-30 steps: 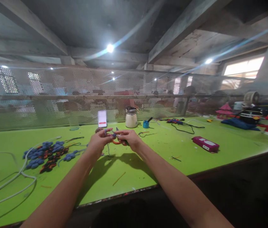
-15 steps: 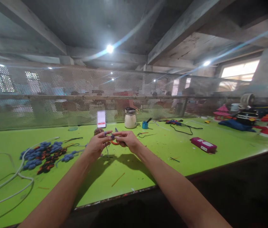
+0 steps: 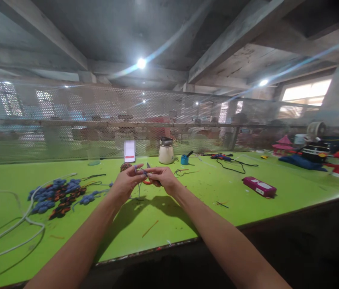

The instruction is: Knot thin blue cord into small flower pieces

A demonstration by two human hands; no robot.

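Observation:
My left hand (image 3: pixel 126 182) is closed on a small piece of blue yarn work (image 3: pixel 145 174), with a strand of yarn looped over its raised index finger. A loose tail of blue yarn (image 3: pixel 139 190) hangs below it. My right hand (image 3: pixel 163 177) pinches at the same piece, fingertips meeting those of the left; a dark shape shows under its palm, too hidden to tell whether it is a tool. Behind the hands lie orange-handled scissors (image 3: pixel 147 182), partly covered, and a brownish yarn ball (image 3: pixel 125 166).
Blue crocheted flowers (image 3: pixel 43 206) and dark orange-black ones (image 3: pixel 62 208) lie at left beside a white cable (image 3: pixel 26 214). A lit phone (image 3: pixel 130 151), a cream jar (image 3: pixel 166 152) and a blue pot (image 3: pixel 184 159) stand behind. A purple packet (image 3: pixel 258 187) lies right.
The view has shifted slightly. My left hand's fingers have drawn in around the blue yarn piece, and the strand over the index finger sits differently. My right hand keeps its pinch.

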